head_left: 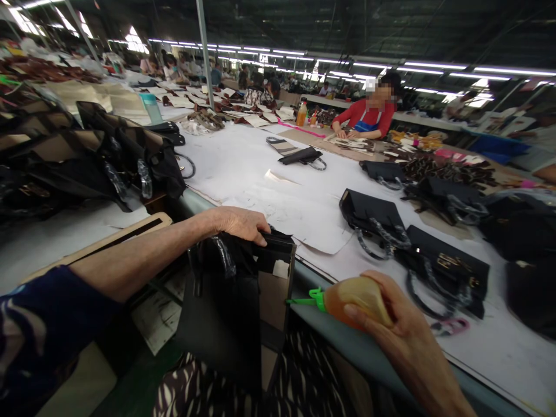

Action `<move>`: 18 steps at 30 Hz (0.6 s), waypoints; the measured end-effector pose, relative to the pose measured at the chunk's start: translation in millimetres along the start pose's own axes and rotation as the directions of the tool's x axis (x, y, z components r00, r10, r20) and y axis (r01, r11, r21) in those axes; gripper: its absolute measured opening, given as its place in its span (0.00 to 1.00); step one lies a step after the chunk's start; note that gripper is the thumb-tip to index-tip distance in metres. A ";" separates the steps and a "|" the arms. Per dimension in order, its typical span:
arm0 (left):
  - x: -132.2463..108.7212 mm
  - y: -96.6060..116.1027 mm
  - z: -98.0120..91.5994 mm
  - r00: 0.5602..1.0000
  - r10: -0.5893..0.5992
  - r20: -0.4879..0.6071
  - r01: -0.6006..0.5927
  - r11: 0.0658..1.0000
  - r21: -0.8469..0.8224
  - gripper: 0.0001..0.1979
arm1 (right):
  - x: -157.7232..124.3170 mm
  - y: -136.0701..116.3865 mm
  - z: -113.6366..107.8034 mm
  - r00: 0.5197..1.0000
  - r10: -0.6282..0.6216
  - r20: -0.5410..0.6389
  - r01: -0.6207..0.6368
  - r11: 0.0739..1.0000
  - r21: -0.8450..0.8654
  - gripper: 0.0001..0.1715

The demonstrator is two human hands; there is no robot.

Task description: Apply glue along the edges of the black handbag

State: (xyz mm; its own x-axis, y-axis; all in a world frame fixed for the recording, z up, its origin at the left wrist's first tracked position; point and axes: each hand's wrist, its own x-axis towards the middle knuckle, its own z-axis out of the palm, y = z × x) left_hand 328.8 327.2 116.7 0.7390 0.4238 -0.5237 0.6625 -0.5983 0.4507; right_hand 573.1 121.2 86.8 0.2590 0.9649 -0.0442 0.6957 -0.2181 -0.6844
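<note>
The left hand (pixel 247 225) clamps the top of a black handbag (pixel 221 315) upright over a patterned lap (pixel 195 385), long axis near twelve-to-six, as the farther right hand (pixel 397 315) grips an amber bottle (pixel 354 301), its green nozzle (pixel 302 300) aimed at nine o'clock toward the bag.

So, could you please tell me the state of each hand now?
Left hand: closed, holding the bag at its top.
Right hand: closed, holding the bottle.
</note>
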 end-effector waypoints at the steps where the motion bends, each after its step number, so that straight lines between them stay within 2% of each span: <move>1: -0.1 -0.2 0.0 1.000 0.000 -0.006 0.000 1.000 0.001 0.13 | -0.8 0.6 0.3 1.000 -0.003 0.012 0.003 1.000 0.000 0.31; 18: 2.5 -4.1 -1.7 0.999 0.020 -0.034 -0.019 0.999 0.042 0.14 | -13.9 8.4 11.2 0.994 0.043 0.097 -0.047 0.998 0.042 0.32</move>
State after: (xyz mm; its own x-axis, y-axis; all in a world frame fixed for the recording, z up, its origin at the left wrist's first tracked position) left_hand 328.1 331.9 114.7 0.7560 0.4348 -0.4893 0.6428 -0.6343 0.4296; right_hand 567.8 107.7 73.6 0.2226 0.9643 -0.1438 0.6542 -0.2571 -0.7113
